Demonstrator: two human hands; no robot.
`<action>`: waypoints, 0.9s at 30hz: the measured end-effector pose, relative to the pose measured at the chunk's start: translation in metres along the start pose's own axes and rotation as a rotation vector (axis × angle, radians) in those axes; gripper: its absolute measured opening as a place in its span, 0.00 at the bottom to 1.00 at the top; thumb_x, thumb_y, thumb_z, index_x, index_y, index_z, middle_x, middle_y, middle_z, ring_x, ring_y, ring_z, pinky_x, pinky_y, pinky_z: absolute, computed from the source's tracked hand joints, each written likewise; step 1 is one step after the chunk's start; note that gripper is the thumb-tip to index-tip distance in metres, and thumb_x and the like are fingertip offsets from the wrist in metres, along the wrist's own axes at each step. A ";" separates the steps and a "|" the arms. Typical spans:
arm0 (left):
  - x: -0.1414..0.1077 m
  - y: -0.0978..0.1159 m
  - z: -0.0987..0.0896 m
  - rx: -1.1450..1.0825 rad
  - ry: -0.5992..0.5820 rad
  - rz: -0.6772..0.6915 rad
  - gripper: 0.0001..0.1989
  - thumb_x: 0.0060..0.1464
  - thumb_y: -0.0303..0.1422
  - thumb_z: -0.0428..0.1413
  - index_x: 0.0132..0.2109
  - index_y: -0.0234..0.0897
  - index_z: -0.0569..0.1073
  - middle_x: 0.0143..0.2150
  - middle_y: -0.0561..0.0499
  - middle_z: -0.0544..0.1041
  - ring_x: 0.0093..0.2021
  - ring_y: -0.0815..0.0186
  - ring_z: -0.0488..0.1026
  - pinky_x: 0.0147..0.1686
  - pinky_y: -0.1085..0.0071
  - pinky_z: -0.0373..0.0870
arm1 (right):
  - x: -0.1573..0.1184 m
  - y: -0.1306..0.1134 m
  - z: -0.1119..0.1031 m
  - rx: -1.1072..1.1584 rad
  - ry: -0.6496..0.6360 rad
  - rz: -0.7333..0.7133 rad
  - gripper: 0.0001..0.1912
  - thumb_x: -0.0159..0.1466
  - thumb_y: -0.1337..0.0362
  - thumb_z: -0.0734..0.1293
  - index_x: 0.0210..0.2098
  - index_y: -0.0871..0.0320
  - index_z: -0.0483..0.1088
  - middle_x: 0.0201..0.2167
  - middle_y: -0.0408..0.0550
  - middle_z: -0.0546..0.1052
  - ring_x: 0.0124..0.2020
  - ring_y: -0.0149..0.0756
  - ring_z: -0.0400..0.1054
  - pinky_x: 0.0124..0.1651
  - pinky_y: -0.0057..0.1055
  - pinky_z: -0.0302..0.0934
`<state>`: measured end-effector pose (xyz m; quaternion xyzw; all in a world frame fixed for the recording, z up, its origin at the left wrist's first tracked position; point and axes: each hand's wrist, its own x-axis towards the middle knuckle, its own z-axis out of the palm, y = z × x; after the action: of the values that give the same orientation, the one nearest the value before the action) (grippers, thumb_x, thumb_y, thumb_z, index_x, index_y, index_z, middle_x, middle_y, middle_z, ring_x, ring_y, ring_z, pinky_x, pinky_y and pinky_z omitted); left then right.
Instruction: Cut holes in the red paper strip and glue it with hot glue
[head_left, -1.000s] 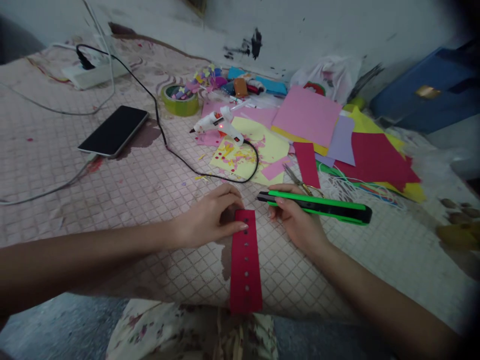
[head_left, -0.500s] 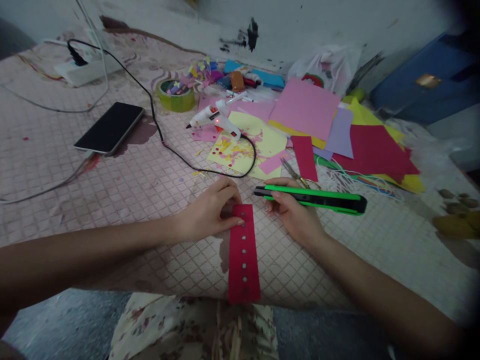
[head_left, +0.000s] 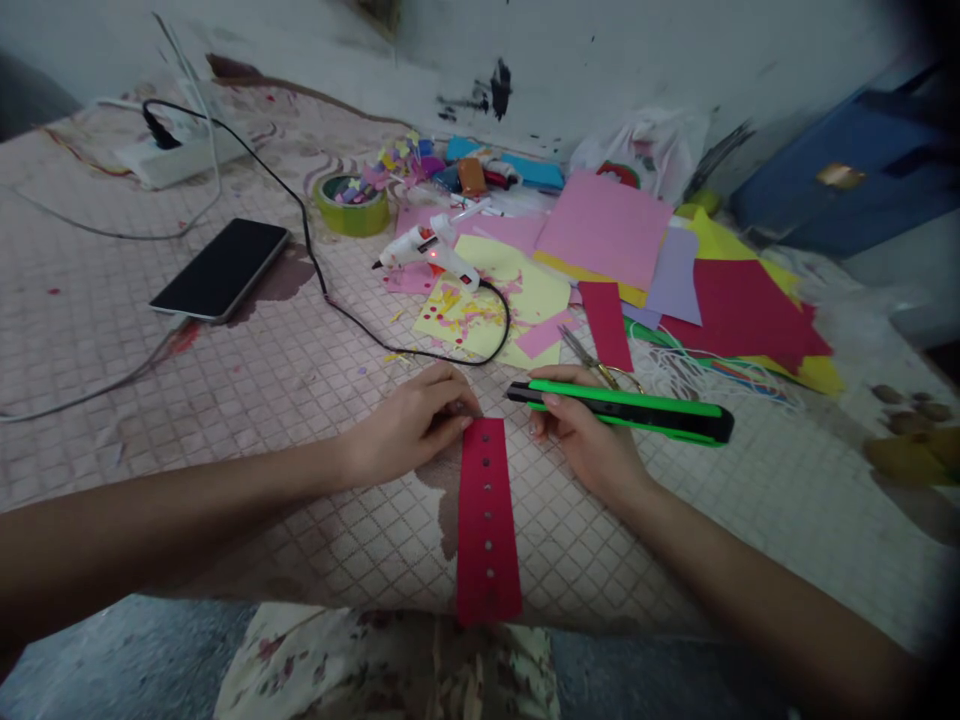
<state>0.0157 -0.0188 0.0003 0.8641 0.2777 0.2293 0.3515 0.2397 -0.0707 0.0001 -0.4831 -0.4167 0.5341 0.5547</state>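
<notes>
A red paper strip [head_left: 472,545] with a row of small holes down its length lies at the table's near edge, its lower end reaching the edge. My left hand [head_left: 412,425] is closed at the strip's upper left corner, thumb and fingertips pinching it. To the right, my right hand [head_left: 589,435] grips a green and black utility knife [head_left: 645,410] whose tip points left, above the table and apart from the strip. Whether the blade is out is too small to tell.
A white glue gun [head_left: 427,248] with a black cord lies on yellow paper [head_left: 517,280] strewn with scraps. Scissors [head_left: 592,358], white string [head_left: 697,370] and coloured sheets [head_left: 607,225] lie behind my right hand. A phone [head_left: 221,268], tape roll [head_left: 351,212] and power strip [head_left: 169,160] stand left.
My left thumb has slid off the strip's holes to its upper left corner, uncovering the top holes. The right hand still holds the knife in nearly the same place. The view has shifted slightly.
</notes>
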 end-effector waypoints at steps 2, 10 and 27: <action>-0.001 0.000 0.000 -0.003 -0.002 -0.001 0.08 0.64 0.27 0.52 0.45 0.33 0.76 0.45 0.46 0.71 0.46 0.63 0.71 0.46 0.66 0.71 | 0.000 0.001 -0.001 -0.013 -0.008 -0.005 0.07 0.58 0.64 0.70 0.38 0.54 0.75 0.23 0.38 0.75 0.22 0.29 0.67 0.24 0.27 0.62; -0.004 0.006 0.009 0.005 -0.021 -0.080 0.26 0.44 0.40 0.73 0.46 0.36 0.72 0.50 0.46 0.67 0.50 0.57 0.68 0.50 0.59 0.71 | -0.002 0.006 -0.005 -0.001 -0.020 0.007 0.08 0.62 0.64 0.70 0.42 0.52 0.75 0.25 0.38 0.76 0.23 0.29 0.68 0.27 0.27 0.63; -0.004 0.001 0.005 -0.020 0.016 -0.098 0.11 0.59 0.22 0.54 0.48 0.35 0.72 0.47 0.47 0.71 0.41 0.64 0.71 0.42 0.66 0.72 | 0.001 0.009 -0.011 -0.086 -0.005 -0.088 0.09 0.63 0.63 0.70 0.44 0.52 0.75 0.24 0.38 0.75 0.23 0.30 0.68 0.26 0.27 0.63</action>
<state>0.0160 -0.0242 -0.0035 0.8441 0.3200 0.2218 0.3686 0.2493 -0.0709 -0.0108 -0.4863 -0.4616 0.4921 0.5553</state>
